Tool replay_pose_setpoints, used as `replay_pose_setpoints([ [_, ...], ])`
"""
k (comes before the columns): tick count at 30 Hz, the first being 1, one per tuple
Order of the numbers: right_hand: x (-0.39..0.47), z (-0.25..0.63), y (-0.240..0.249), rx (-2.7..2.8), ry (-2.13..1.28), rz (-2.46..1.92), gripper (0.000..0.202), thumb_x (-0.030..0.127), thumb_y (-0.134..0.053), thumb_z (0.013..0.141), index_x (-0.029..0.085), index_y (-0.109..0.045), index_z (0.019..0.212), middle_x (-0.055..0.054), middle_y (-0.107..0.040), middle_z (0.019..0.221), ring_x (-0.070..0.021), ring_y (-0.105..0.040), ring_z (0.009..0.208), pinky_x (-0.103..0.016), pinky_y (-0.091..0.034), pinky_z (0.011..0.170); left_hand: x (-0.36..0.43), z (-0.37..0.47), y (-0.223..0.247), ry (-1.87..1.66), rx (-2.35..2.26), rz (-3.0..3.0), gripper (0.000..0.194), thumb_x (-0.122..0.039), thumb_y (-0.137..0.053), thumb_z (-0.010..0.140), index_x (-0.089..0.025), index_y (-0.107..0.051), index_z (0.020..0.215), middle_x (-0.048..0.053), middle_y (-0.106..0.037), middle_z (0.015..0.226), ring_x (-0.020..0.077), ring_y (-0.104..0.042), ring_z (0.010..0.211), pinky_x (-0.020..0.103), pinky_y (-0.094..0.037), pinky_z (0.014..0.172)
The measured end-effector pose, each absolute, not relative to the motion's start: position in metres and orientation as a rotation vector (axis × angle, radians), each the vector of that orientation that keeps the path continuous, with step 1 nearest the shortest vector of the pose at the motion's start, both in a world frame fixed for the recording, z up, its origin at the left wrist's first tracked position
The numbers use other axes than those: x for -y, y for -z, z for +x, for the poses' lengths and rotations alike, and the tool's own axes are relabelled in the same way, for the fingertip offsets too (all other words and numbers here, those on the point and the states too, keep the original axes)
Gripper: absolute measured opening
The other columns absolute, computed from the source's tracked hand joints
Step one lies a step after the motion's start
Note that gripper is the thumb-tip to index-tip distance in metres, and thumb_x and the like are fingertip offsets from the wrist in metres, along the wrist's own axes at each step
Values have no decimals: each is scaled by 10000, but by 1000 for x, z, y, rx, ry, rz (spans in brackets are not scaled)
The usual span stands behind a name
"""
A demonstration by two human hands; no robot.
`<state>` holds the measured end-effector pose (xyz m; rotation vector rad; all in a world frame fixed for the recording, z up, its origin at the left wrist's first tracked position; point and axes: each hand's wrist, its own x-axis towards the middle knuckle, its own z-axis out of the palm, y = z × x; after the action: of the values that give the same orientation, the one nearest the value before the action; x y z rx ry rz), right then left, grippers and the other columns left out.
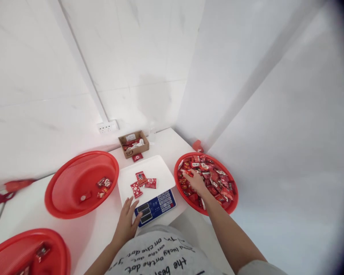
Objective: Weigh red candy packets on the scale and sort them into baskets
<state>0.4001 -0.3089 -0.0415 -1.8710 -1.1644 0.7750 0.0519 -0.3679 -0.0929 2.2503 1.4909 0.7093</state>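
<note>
My right hand (pixel 197 182) reaches into a red plastic basket (pixel 235 198) heaped with small red-wrapped packets (pixel 215 179). Its fingers are closed round a small red packet (pixel 189 173), partly hidden by them. At the front left corner of a digital scale (pixel 154 208) rests my left hand (pixel 127 221), fingers spread and holding nothing. On the scale's white tray (pixel 163 172) lie three red packets: an upper one (pixel 141 178), one on the right (pixel 151 183) and a dotted one (pixel 136 190), the last just beyond my left fingertips.
Left of the scale stands a second red basket (pixel 54 187) with a few packets inside. Another red basket (pixel 63 248) is cut off at lower left. Behind the scale are a cardboard box (pixel 137 150), a loose red packet (pixel 137 157) and a clear cup (pixel 152 136) by the wall.
</note>
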Motion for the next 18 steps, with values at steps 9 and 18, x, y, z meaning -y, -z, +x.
replay_pose_setpoints([
  [9,284,275,46,1508,-1170,-1635,214,401,-644,665,197,-601,711,33,-611,648,-139,-549,643,-261,-413,642,377,48,97,-624,-1525,2302,422,-381,-424,862,-178,-532,1216,132,-455,1363,293,-331,1311,493,-359,1029],
  [18,276,271,54,1291,-1226,-1762,389,411,-611,704,213,-565,1036,-52,-615,1008,-180,-583,870,-300,-464,745,394,23,106,-616,-1648,2281,421,-397,-414,869,-187,-537,1213,135,-476,1340,299,-364,1290,502,-385,1006],
])
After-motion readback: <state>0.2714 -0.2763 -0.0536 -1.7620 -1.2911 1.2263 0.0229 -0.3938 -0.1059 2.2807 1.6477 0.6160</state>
